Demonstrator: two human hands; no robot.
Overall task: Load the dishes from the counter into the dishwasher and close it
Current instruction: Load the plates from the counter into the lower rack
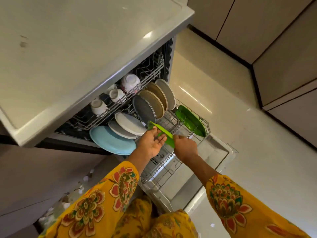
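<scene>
A thin, glossy green plate (162,133) stands on edge over the wire lower rack (171,162), the right hand (186,148) pinching its near rim, the left hand (151,143) open-fingered, cradling its left face.

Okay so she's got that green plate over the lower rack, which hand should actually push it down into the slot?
Probably the right hand: it grips the green plate by its near edge, while the left hand lies open against it.
</scene>
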